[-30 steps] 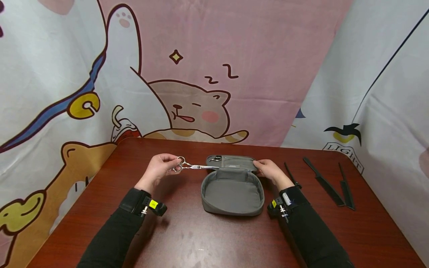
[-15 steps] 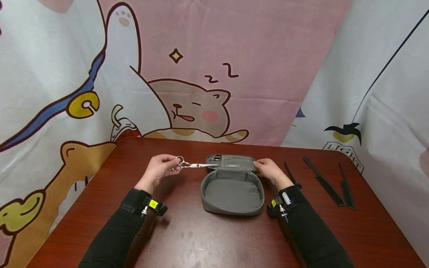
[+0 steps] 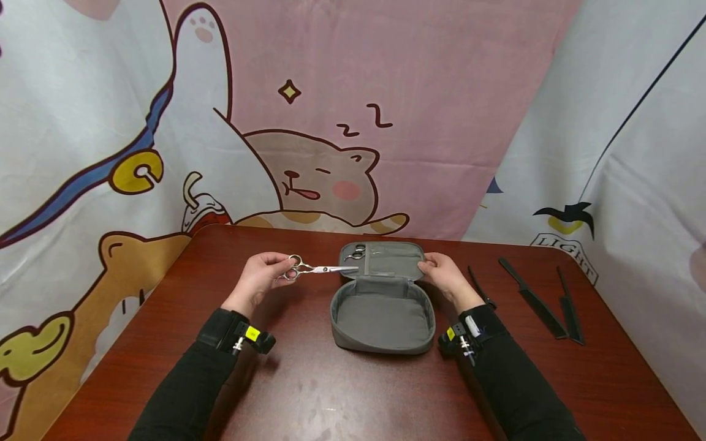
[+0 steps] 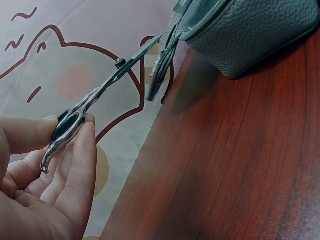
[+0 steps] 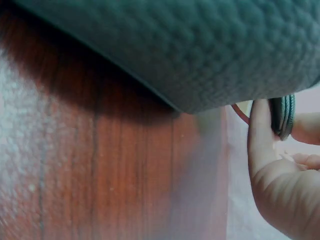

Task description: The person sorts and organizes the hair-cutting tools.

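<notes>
My left hand (image 3: 258, 278) pinches the handle rings of silver scissors (image 3: 315, 269) between thumb and fingers. The blades point right, their tips over the left part of the raised lid (image 3: 394, 260) of a grey zip case (image 3: 383, 343). In the left wrist view the scissors (image 4: 95, 97) slant up to the lid's edge. At the lid's right edge my right hand (image 3: 445, 280) grips the rim; the right wrist view has thumb and finger on either side of the lid edge (image 5: 284, 117). A second pair of scissors (image 3: 356, 252) sits in the lid's left pocket, blades hidden.
Right of the case, on the brown table (image 3: 309, 398), lie a thin dark tool (image 3: 481, 286), a long black comb (image 3: 534, 300) and another black comb (image 3: 571, 309). A printed cloth (image 3: 430, 122) hangs behind the table.
The lid has tilted up in my right hand, showing more of its inner side and the pocketed scissors. The held scissors have shifted slightly up, their tips now visible in front of the lid.
</notes>
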### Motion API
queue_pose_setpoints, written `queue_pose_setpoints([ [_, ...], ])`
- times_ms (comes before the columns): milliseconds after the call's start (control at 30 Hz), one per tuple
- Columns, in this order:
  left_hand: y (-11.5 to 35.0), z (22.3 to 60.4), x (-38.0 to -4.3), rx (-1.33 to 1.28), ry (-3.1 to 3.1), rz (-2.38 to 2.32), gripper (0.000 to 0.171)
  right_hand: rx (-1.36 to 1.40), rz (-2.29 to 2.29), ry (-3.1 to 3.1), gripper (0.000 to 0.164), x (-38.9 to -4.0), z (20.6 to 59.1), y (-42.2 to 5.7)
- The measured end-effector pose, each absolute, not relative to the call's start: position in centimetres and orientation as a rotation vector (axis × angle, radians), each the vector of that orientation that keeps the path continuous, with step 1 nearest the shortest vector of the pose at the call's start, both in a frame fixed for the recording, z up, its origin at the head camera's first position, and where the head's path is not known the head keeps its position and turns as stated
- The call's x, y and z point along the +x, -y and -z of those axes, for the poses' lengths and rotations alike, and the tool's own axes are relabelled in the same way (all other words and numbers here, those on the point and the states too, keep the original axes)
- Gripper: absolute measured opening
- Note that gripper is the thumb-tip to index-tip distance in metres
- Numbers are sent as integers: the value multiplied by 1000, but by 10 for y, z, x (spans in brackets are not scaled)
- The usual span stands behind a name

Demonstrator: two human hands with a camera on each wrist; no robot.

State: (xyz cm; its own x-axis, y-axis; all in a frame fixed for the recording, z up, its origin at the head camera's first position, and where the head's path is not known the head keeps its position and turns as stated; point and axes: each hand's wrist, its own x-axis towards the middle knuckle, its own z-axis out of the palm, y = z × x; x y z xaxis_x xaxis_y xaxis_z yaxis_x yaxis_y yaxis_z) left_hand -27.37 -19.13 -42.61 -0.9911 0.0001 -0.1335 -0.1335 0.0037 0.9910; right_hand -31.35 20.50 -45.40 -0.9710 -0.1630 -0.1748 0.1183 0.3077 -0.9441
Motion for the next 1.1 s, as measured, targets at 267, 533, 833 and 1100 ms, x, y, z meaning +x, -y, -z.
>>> queue_pose_setpoints([
  [267,189,426,-278,-143,-2148,-2164,26,-54,1848,-2384,45,-315,452,-205],
  [533,185,426,-279,-180,-2144,-2146,27,-80,1888,-2446,39,-312,448,-202],
  [833,181,432,-285,-201,-2093,-2152,28,-136,1907,-2460,39,-308,446,-201],
  [1100,173,438,-294,-110,-2106,-2161,20,-123,1860,-2495,42,-304,446,-202],
])
